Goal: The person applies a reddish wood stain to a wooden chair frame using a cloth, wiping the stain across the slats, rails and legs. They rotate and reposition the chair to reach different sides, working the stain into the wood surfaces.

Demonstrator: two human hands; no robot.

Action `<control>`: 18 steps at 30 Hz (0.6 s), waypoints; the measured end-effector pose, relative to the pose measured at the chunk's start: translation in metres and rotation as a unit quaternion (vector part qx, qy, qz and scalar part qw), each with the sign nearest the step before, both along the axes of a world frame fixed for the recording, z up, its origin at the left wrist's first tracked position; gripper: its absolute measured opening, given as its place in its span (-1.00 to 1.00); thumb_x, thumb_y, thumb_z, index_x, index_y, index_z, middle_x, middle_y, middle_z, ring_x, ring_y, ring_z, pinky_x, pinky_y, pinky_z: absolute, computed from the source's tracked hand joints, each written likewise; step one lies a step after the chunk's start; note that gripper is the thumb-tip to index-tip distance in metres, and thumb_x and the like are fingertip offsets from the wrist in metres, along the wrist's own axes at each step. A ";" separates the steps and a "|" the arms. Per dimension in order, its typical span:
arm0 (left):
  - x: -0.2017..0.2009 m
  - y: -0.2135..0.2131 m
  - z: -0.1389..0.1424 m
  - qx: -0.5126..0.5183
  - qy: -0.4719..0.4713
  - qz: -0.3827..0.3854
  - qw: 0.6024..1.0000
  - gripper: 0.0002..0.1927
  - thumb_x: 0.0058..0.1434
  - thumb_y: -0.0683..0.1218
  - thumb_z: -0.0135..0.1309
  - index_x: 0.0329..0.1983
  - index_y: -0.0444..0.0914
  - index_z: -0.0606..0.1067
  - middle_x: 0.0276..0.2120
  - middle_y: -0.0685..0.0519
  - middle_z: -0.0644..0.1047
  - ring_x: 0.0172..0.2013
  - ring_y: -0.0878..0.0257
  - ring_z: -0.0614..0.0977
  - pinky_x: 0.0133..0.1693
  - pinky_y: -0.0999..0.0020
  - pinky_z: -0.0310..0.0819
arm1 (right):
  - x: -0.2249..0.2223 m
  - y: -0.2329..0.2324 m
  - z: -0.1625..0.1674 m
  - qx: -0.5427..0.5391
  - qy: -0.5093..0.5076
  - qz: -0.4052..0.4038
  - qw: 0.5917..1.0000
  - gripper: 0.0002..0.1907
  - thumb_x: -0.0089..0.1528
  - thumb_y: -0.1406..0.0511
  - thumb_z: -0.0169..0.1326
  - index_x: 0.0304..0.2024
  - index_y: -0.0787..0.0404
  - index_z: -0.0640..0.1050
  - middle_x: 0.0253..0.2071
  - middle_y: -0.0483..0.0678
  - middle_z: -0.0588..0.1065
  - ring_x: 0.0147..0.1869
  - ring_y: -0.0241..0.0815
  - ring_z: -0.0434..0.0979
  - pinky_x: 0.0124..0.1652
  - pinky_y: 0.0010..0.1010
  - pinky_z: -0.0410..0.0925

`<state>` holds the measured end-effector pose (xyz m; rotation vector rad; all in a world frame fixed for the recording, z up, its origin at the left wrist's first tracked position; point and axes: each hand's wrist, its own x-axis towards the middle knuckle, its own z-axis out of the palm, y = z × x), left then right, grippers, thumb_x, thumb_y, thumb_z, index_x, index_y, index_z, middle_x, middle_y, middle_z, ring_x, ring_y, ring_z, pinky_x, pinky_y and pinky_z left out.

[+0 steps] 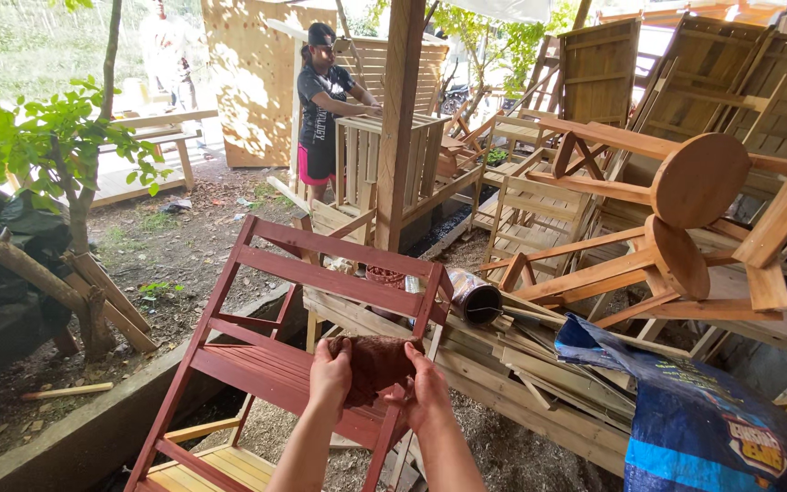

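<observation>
Apparently both hands, left hand [331,373] and right hand [427,394], grip a stained rag [373,362].

An open-air workshop in daylight, sun dappling the bare dirt ground [184,246]. A wooden post [400,118] rises at the centre. Unpainted stools [685,210] and slatted panels [730,64] pile up on the right above loose planks [521,383] and a blue tarp [703,419]. A leafy sapling [56,146] stands left; a person [321,109] works at a crate behind.
</observation>
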<state>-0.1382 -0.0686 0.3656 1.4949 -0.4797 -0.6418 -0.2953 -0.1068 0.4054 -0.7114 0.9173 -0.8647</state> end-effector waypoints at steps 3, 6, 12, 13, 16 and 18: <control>-0.007 0.000 0.028 0.052 -0.131 -0.008 0.990 -0.62 0.33 0.13 -0.05 0.08 -0.18 0.41 -0.12 -0.11 0.59 -0.11 0.00 0.62 -0.04 0.06 0.47 | -0.003 -0.001 0.002 0.015 -0.024 -0.025 0.999 -0.46 0.21 0.02 0.15 0.11 0.20 0.54 -0.21 -0.01 0.50 -0.15 -0.01 0.51 -0.47 -0.15 0.47; -0.020 0.001 0.055 0.177 0.006 -0.039 0.983 -0.37 0.46 0.34 -0.47 0.12 -0.17 0.43 -0.14 -0.19 0.65 -0.10 -0.01 0.68 0.00 0.05 0.45 | -0.009 -0.003 0.003 0.040 -0.050 -0.054 0.996 -0.52 0.29 0.09 0.10 0.13 0.27 0.45 -0.21 0.03 0.38 -0.19 0.14 0.48 -0.40 -0.02 0.55; -0.031 0.010 0.078 0.227 -0.163 -0.078 0.957 -0.45 0.43 0.29 -0.39 0.40 0.03 0.16 -0.08 -0.24 0.60 -0.04 -0.18 0.65 0.03 -0.07 0.47 | -0.027 -0.009 -0.009 0.013 -0.082 -0.109 0.991 -0.67 0.29 0.20 0.09 0.06 0.15 0.46 -0.01 -0.05 0.52 0.03 -0.02 0.51 -0.07 0.14 0.47; -0.032 0.010 0.076 0.191 -0.193 -0.046 0.961 -0.46 0.43 0.27 -0.37 0.35 -0.03 0.20 -0.09 -0.25 0.60 -0.04 -0.21 0.63 0.03 -0.08 0.45 | -0.028 -0.011 -0.012 0.001 -0.074 -0.120 0.990 -0.68 0.29 0.21 0.12 0.05 0.16 0.45 0.02 -0.07 0.50 0.06 -0.03 0.47 -0.01 0.21 0.42; -0.038 0.005 0.069 0.115 -0.244 0.016 0.963 -0.49 0.42 0.24 -0.32 0.25 -0.14 0.28 -0.09 -0.26 0.60 -0.02 -0.28 0.59 0.02 -0.10 0.42 | -0.031 -0.014 -0.017 -0.019 -0.087 -0.129 0.988 -0.65 0.25 0.21 0.22 -0.04 0.18 0.39 0.04 0.12 0.47 0.07 0.08 0.46 0.04 0.43 0.32; -0.045 -0.002 0.063 0.106 -0.228 0.010 0.968 -0.50 0.44 0.23 -0.31 0.23 -0.16 0.30 -0.07 -0.27 0.60 -0.01 -0.30 0.58 0.04 -0.11 0.41 | -0.033 -0.014 -0.014 -0.010 -0.099 -0.119 0.988 -0.55 0.22 0.18 0.24 0.03 0.25 0.39 0.18 0.10 0.45 0.15 0.07 0.46 0.04 0.49 0.31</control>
